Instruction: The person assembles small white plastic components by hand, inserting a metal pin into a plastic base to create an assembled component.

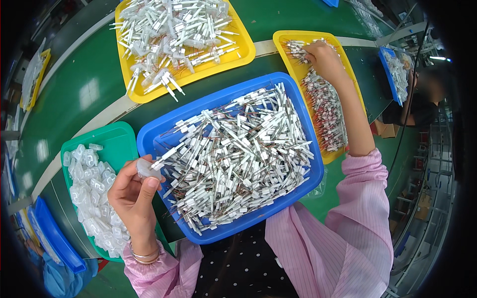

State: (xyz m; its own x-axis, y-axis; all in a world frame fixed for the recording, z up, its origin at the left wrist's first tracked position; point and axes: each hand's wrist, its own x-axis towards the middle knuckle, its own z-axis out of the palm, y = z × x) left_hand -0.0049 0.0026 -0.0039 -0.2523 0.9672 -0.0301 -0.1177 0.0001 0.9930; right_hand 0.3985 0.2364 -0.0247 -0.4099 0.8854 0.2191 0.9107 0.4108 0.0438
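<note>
The left hand (135, 196) pinches a clear plastic piece (148, 170) between thumb and curled fingers at the left rim of a blue tray (253, 231), while the right hand (325, 59) reaches into a narrow yellow tray (334, 156), its fingers drawn together among small wired parts (327, 111), though whether they grip one cannot be told. With those parts lying tangled, a quick pull could drag out neighbours, and a loosened pinch could drop the smooth piece. No brand, label or writing is legible.
</note>
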